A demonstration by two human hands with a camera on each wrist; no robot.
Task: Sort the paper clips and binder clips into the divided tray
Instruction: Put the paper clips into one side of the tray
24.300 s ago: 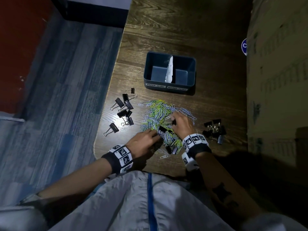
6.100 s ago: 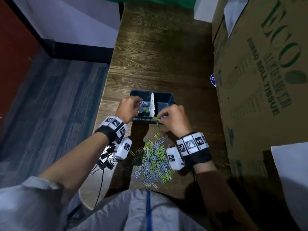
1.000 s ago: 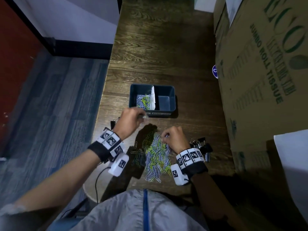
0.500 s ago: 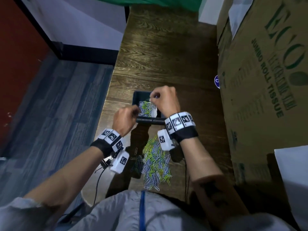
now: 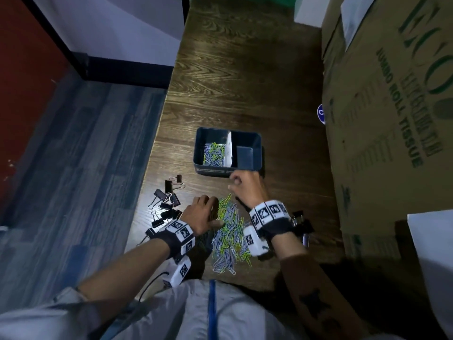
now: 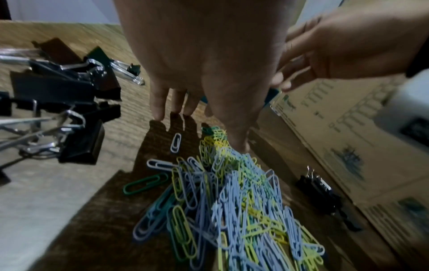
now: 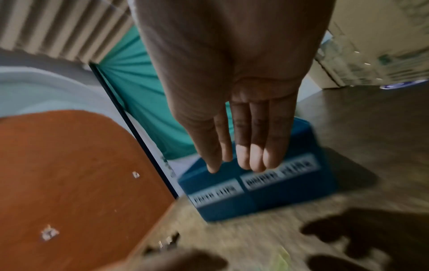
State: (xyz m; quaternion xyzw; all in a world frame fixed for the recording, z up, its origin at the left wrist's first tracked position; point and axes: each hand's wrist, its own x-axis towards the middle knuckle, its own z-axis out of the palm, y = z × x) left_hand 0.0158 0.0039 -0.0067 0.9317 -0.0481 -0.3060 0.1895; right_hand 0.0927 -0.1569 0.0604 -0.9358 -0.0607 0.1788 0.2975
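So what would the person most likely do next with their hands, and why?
Probably the left hand pinches up more clips from the paper clip pile; its fingers already reach down at the pile's edge. The right hand is open and holds nothing, near the tray. The tray's left compartment holds paper clips, while many remain on the table.

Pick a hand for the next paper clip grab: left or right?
Left. The left hand hangs open with its fingertips at the paper clip pile. The right hand is open and empty up by the tray, farther from the pile.
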